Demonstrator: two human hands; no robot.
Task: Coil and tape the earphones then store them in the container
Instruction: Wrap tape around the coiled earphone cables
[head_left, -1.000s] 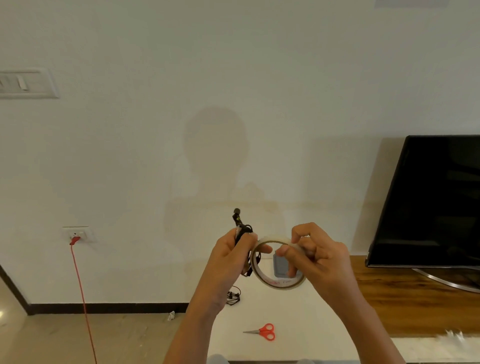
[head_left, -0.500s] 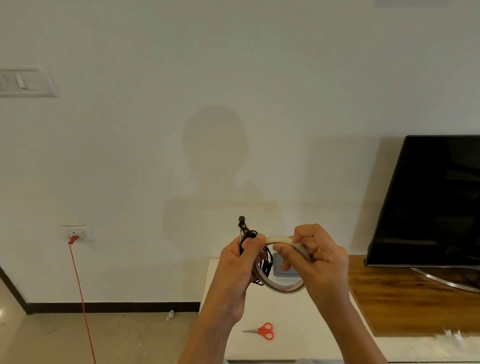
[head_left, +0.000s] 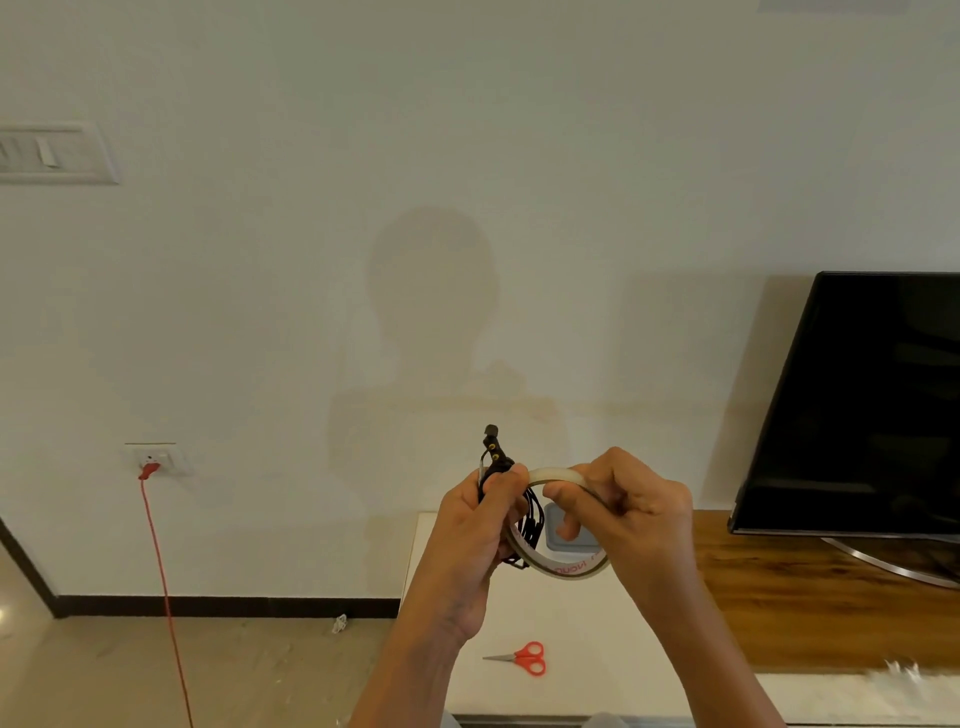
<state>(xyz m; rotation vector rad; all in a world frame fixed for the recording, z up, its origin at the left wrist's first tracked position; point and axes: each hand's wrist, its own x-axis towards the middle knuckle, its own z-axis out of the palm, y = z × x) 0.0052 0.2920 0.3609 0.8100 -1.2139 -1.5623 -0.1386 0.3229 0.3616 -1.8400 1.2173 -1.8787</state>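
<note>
— Earphones (head_left: 530, 522), black, bunched into a coil and pinched shut in the left hand (head_left: 475, 530), plug end poking up toward twelve o'clock. Tucked closer against the tape roll (head_left: 558, 525) than a second ago, coil now hanging inside the ring.

— And the right hand (head_left: 631, 512)?

— Closed on the roll's rim at its three o'clock side, thumb pressed at the top edge. Looks like hunting for the loose end; no strip peeled free yet, so taping judged barely begun.

— Anything ready for cutting or storing?

— Red-handled scissors (head_left: 524, 659) lying on the white tabletop (head_left: 597, 649) at six o'clock from the hands, well apart from them. Grey-blue container (head_left: 574, 540) glimpsed through the roll, on the far part of the table; open or lidded, cannot tell.

— Room?

— Plain white wall, dark television (head_left: 862, 405) on a wooden surface (head_left: 810, 597) at three o'clock, wall socket (head_left: 156, 460) with a red cable (head_left: 166, 597) dropping to the floor at nine o'clock, switch plate (head_left: 54, 153) high at ten.
</note>
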